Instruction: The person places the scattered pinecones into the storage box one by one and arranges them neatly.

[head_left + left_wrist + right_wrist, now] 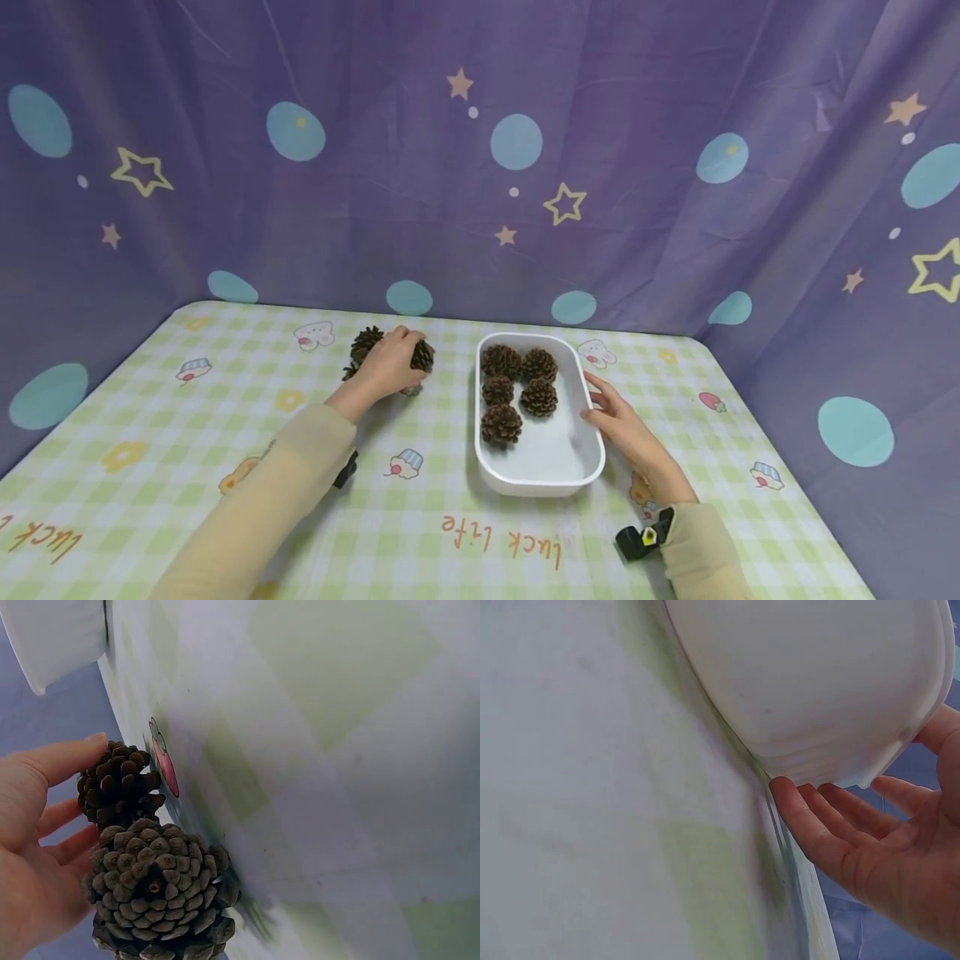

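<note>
My left hand (388, 363) reaches down over a small group of brown pine cones left of the middle of the table. Its thumb and fingers grip a small pine cone (118, 784), while a larger pine cone (161, 889) lies close beside it in the left wrist view. Another pine cone (366, 342) shows past the back of the hand. To the right stands a white rectangular container (537, 485) with several pine cones (501, 426) along its left and far parts. My right hand (622, 423) holds its right side, thumb at the rim and fingers against the outer wall.
A green-and-white checked tablecloth (420, 533) with printed cupcakes and lettering covers the table. Purple curtain (420, 208) with stars and dots rises behind the table and along its sides. Black camera mounts (645, 537) sit at the wrists.
</note>
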Tool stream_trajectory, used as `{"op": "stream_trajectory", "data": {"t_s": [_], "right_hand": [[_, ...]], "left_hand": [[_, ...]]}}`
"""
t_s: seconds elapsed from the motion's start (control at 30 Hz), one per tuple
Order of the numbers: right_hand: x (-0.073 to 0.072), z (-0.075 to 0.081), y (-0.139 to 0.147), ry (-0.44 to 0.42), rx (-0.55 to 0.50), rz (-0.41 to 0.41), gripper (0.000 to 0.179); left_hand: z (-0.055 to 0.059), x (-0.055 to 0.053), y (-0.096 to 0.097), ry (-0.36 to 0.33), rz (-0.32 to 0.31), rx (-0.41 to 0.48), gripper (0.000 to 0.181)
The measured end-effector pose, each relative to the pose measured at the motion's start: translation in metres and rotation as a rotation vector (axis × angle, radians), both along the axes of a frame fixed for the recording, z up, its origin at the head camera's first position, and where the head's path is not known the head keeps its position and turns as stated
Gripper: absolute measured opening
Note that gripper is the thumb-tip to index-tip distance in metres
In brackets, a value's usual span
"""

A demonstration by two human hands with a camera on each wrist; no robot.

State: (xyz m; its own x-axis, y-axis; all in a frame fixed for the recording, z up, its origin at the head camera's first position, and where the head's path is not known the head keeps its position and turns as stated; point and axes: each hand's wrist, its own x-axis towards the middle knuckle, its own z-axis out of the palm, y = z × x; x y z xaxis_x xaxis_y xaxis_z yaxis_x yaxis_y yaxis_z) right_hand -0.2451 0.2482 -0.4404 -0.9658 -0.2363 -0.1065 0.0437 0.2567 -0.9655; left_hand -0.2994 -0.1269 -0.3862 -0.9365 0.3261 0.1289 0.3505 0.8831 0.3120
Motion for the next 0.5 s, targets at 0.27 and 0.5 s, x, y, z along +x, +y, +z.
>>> {"op": "stream_trajectory", "data": {"t_s": [0.27,0.5], "right_hand": [[-0.0015,-0.0006,0.0019,0.010,-0.005,0.017,0.067],[-0.0042,-0.0040,0.0030,-0.006,-0.002,-0.003,0.067]], "left_hand": [[0.0023,-0.0044,0.0005,-0.084,0.043,0.057,0.060],[-0.0001,-0.0046,0.0014,-0.120,0.036,0.109,0.054]]}}
